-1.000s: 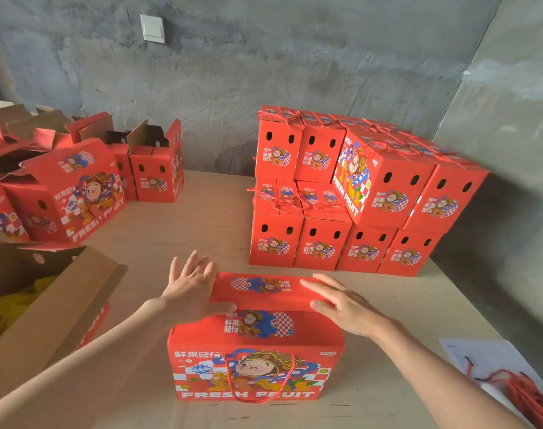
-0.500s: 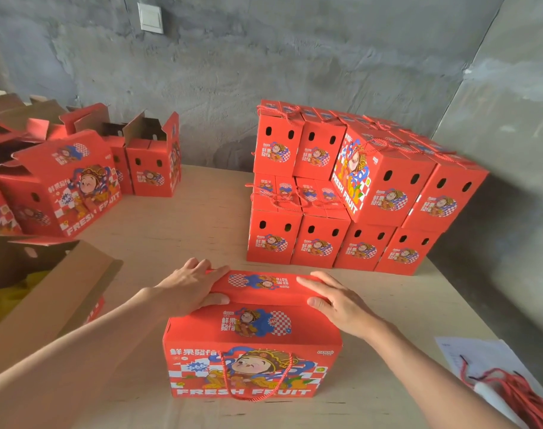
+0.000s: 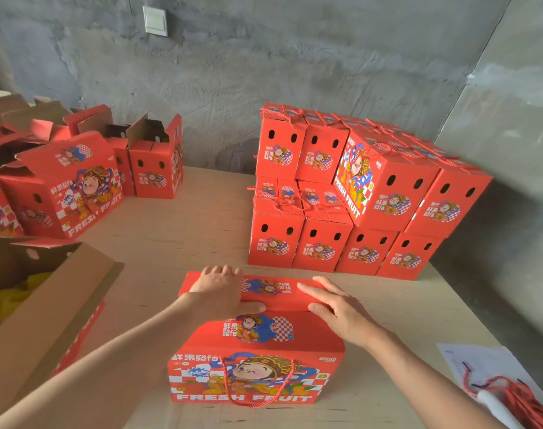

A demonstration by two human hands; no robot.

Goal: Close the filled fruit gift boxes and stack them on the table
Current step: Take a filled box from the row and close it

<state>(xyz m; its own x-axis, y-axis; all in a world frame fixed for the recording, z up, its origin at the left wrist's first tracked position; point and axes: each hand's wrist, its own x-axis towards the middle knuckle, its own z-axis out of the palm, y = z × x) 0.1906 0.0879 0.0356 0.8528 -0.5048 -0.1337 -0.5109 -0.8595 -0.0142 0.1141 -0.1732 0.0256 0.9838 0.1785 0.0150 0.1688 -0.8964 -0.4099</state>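
The fruit gift box [image 3: 258,351] sat near-centre on the surface [image 3: 177,243], long axis left to right under both hands, the left hand [image 3: 222,292] curled over its lid's far edge and the right hand [image 3: 335,308] pressing flat, nearer the closed stack [image 3: 341,196] beyond.

Soft even daylight, wide-angle edge bending, perhaps slight blur.

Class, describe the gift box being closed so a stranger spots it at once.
Find the stack of red boxes by the wall. Nearer the camera one gift box stands alone. Only it lies under the left hand and right hand.
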